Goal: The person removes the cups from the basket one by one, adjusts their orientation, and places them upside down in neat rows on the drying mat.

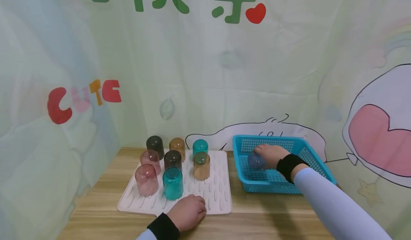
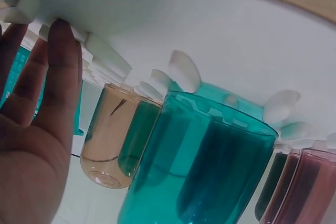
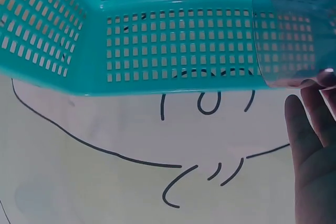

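Note:
Over the left part of the blue plastic basket (image 1: 253, 186), my right hand (image 1: 272, 155) holds a clear blue drinking glass (image 1: 255, 161). In the right wrist view the fingertips lie against one end of this glass (image 3: 286, 40), and part of it runs out of frame. My left hand (image 1: 189, 213) rests at the front edge of the white drying mat (image 1: 219, 193), fingers extended and holding nothing. Just beyond it an upside-down teal glass (image 1: 172, 184) stands on the mat. A pink glass (image 1: 146, 181) and an amber glass (image 1: 201, 167) stand to either side of that.
Farther back on the mat stand several more upside-down glasses: dark grey ones (image 1: 155, 147), another pink (image 1: 150, 158), another amber (image 1: 177, 147) and another teal (image 1: 200, 146). Mat and basket sit side by side on a wooden table (image 1: 102, 197). A printed curtain (image 1: 273, 79) hangs behind.

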{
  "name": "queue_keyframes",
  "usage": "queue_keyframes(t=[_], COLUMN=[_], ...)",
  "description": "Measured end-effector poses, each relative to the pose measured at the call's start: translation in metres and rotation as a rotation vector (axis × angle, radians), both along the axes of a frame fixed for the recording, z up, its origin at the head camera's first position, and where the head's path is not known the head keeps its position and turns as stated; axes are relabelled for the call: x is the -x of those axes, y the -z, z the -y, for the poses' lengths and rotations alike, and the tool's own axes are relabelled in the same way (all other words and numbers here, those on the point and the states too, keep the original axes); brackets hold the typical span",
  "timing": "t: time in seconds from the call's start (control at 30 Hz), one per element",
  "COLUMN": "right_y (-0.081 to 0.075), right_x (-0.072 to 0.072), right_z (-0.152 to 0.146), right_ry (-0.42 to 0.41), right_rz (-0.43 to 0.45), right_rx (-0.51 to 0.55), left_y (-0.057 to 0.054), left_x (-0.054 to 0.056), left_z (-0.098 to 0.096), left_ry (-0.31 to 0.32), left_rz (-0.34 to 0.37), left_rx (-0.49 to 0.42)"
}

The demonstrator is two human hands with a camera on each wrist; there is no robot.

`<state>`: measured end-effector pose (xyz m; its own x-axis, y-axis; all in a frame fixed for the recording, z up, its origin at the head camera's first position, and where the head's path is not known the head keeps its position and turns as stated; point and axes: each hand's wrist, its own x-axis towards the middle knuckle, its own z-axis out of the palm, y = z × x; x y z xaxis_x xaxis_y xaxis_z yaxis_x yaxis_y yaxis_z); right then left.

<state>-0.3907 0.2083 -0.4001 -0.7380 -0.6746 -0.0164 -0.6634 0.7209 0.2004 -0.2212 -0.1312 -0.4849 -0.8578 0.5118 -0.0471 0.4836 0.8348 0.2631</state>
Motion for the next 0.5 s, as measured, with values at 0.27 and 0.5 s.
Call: queue_keyframes(t=[0.27, 0.5], right_y=[-0.021, -0.031], right_x=[-0.029, -0.051], right_z=[-0.007, -0.004], right_ry=[0.049, 0.134], right_rz=[0.008, 0.091], right_rx=[0.195, 0.400], left_y=[0.001, -0.001], left_x=[-0.002, -0.002], left_z=[0.002, 0.003], left_ry=[0.012, -0.029], left_rz=[-0.019, 0.009], left_rx=[-0.009, -0.045])
